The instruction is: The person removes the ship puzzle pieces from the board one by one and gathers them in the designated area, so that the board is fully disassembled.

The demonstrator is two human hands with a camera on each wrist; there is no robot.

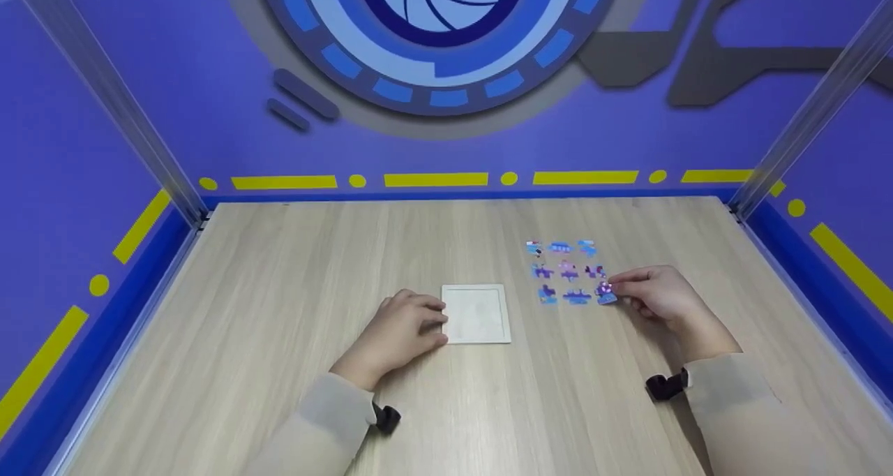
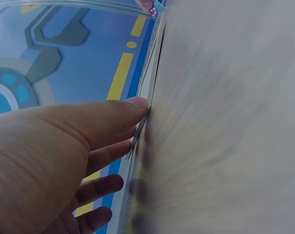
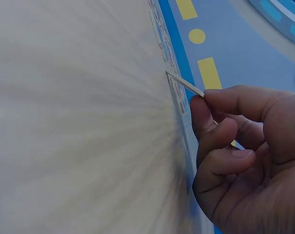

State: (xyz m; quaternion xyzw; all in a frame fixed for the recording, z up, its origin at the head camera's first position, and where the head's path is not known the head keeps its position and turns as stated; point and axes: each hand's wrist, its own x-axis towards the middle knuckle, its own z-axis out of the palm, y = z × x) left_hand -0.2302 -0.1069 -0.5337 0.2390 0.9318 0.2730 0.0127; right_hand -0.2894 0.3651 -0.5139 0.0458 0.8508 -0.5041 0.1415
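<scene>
A square white puzzle tray [image 1: 476,314] with a raised rim lies on the table. My left hand [image 1: 401,329] rests at its left side, the thumb and fingertips touching the rim; in the left wrist view the other fingers [image 2: 96,190] are spread and loosely bent. Between thumb and index finger, my right hand [image 1: 659,294] pinches a purple and blue puzzle piece [image 1: 605,293]. The right wrist view shows that puzzle piece [image 3: 186,84] edge-on, tilted, with its far end close to the tabletop. The right hand's other fingers are curled in.
Several other puzzle pieces [image 1: 568,271] lie spaced out in rows to the right of the tray. The wooden table [image 1: 314,253] is bordered by blue printed panels [image 1: 446,158] and metal posts [image 1: 118,92] at the far corners.
</scene>
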